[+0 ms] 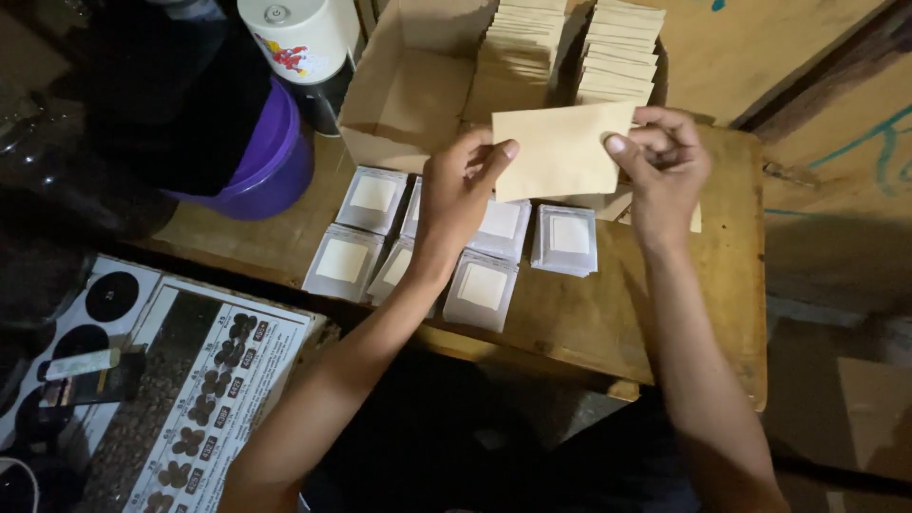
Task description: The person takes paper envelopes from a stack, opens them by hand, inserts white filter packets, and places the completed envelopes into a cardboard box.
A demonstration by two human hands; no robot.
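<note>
Envelope (560,150) between 2 hands, above packets (480,242)

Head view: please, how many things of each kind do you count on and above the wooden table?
white packet stacks: 7
brown envelope, held: 1
envelope rows in box: 2
cardboard box: 1
purple bucket: 1
white container: 1
Total: 13
</note>
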